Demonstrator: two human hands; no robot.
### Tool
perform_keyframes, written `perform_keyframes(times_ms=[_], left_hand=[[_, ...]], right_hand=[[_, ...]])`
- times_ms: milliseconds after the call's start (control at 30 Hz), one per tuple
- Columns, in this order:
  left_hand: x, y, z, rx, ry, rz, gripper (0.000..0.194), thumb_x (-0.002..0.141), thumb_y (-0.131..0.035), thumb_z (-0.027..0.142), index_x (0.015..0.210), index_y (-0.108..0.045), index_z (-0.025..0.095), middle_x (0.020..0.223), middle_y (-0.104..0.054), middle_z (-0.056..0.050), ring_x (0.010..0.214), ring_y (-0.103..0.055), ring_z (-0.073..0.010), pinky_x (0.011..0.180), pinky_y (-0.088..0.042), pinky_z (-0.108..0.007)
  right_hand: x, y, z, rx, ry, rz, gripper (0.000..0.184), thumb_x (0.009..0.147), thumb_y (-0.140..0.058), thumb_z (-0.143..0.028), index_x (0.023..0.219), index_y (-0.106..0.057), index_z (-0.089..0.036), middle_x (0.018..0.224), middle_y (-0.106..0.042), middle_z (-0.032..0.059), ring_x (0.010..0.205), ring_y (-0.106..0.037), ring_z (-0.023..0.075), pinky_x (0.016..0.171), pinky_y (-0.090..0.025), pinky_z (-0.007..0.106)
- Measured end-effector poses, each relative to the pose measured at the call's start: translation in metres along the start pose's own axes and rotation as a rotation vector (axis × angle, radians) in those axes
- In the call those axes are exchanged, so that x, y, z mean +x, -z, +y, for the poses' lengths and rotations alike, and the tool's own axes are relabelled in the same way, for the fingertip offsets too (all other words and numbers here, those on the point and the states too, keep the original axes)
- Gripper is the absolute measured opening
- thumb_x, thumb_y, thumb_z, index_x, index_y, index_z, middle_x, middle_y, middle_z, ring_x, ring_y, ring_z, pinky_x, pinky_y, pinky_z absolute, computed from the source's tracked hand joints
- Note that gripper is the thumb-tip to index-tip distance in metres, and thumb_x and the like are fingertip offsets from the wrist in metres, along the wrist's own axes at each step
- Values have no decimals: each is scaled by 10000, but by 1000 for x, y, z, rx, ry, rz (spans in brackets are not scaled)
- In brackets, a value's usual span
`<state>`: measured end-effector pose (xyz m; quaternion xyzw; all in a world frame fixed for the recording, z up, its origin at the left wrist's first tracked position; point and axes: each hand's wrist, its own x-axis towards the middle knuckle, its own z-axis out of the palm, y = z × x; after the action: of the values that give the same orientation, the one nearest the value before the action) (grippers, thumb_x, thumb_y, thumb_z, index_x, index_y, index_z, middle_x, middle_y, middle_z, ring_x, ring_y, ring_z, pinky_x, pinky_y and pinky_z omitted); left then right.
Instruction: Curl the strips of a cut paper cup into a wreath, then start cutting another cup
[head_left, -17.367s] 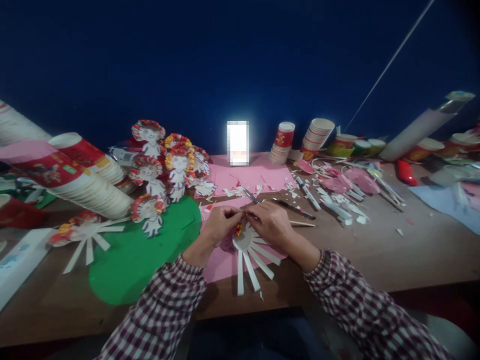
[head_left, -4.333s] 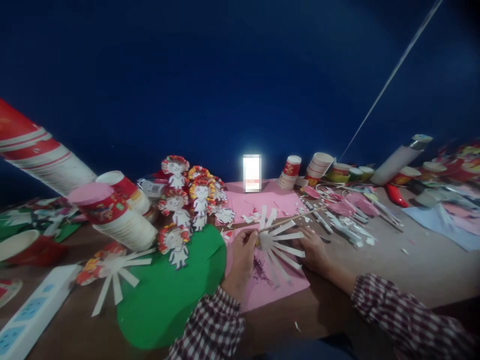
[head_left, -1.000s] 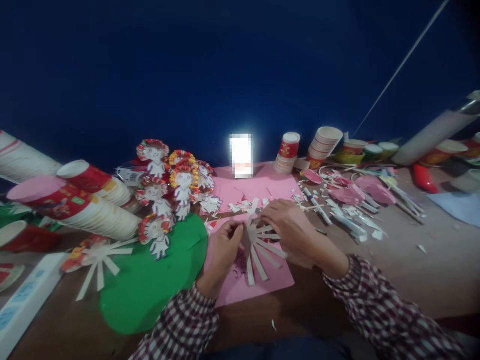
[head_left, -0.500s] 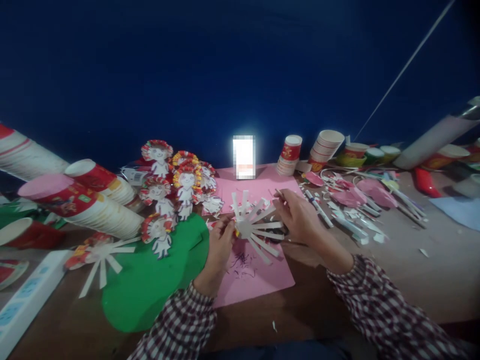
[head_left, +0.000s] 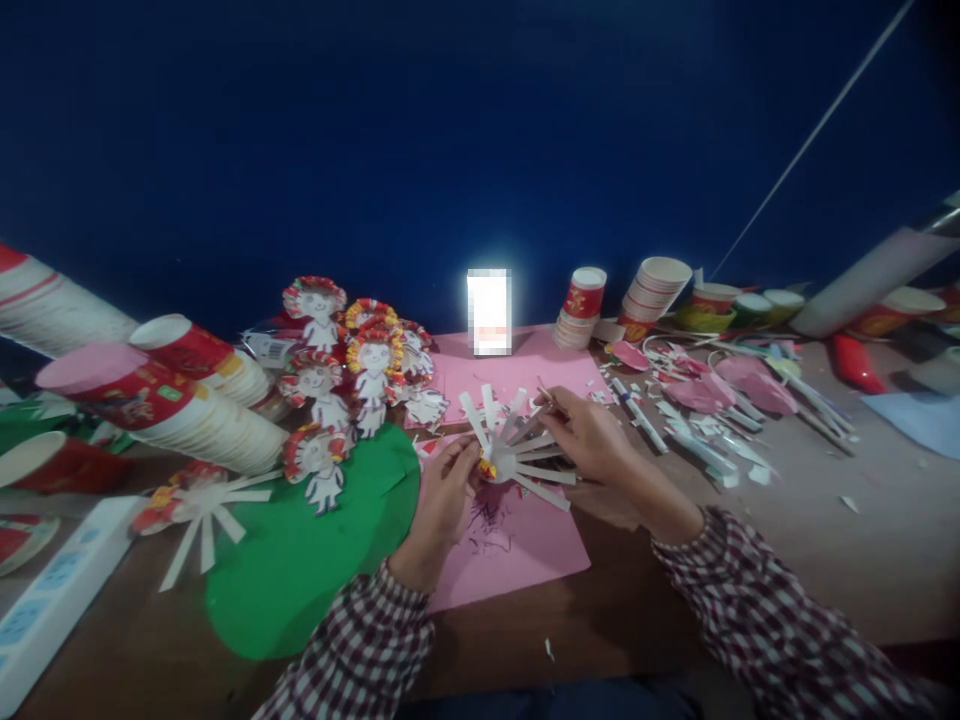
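Observation:
A paper cup cut into a fan of white strips (head_left: 510, 462) is held over the pink sheet (head_left: 551, 550). My left hand (head_left: 444, 490) pinches its left edge, where short red and yellow curled strips show. My right hand (head_left: 589, 430) is closed at the cup's upper right, beside one of the strips. A thin stick-like piece (head_left: 543, 388) pokes out from its fingertips; whether a strip is pinched with it I cannot tell. Dark scribbles mark the pink sheet under the cup.
Paper figures with curled red-yellow rims (head_left: 373, 365) stand at left behind a green sheet (head_left: 315, 560). Stacked paper cups (head_left: 202, 420) lean farther left, above a white power strip (head_left: 71, 585). A lit phone (head_left: 491, 312) stands at the back. Paper scraps (head_left: 705, 450) and pink pieces lie right.
The cut cup has turned in my left hand and shifted slightly right, so more of its red-yellow curled edge shows. My right hand has moved a little left and down beside another strip.

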<state>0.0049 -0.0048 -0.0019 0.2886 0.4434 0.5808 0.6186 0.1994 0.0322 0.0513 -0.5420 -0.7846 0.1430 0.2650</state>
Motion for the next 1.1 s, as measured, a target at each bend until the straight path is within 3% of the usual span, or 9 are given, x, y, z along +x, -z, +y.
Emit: perform_keyframes(times_ms=[133, 233, 367, 567, 767, 933, 1100], left_hand=[[1, 5, -2, 201, 0, 36, 318, 748, -620, 469, 713, -567, 158, 590, -518, 40, 508, -468, -72, 496, -380, -196], [3, 9, -3, 320, -24, 50, 333, 733, -628, 480, 704, -573, 154, 546, -498, 41, 475, -444, -77, 459, -351, -198], [4, 11, -2, 471, -123, 63, 287, 753, -611, 440, 757, -618, 153, 574, -540, 28, 485, -478, -87, 464, -373, -199], [7, 13, -1, 475, -178, 48, 332, 751, -634, 373, 999, -623, 152, 892, -674, -74, 749, -627, -152, 652, -486, -247], [12, 17, -1, 565, -212, 104, 240, 742, -632, 367, 828, -647, 143, 714, -649, -32, 613, -583, -120, 569, -453, -218], [10, 15, -2, 491, -174, 124, 251, 718, -643, 386, 794, -641, 146, 611, -607, 10, 482, -536, -93, 478, -412, -201], [7, 8, 4, 406, -122, 90, 291, 696, -660, 373, 853, -599, 137, 607, -617, 5, 497, -570, -109, 489, -463, -214]], right_hand=[[1, 2, -2, -26, -21, -67, 104, 870, -444, -256, 844, -528, -200, 707, -633, 15, 582, -548, 129, 521, -287, 227], [2, 1, -2, -48, -29, -92, 106, 865, -443, -255, 813, -519, -202, 642, -600, -7, 528, -513, 116, 501, -264, 229], [2, -1, 1, -48, -22, -85, 124, 856, -441, -254, 777, -519, -201, 613, -581, -8, 519, -502, 115, 495, -263, 233], [2, -1, 3, -47, -19, -101, 110, 842, -460, -236, 779, -539, -193, 633, -599, 3, 532, -500, 113, 508, -277, 231], [0, -3, 3, -85, 17, -160, 125, 866, -471, -270, 840, -562, -188, 704, -641, 19, 595, -552, 126, 530, -299, 226], [-3, -3, -3, -272, 20, -25, 295, 941, -344, -305, 1034, -601, -192, 792, -673, 58, 678, -593, 173, 590, -358, 265], [-1, 6, -7, -357, 69, 166, 298, 900, -412, -225, 1117, -611, -181, 953, -629, 95, 837, -576, 207, 708, -415, 291]])
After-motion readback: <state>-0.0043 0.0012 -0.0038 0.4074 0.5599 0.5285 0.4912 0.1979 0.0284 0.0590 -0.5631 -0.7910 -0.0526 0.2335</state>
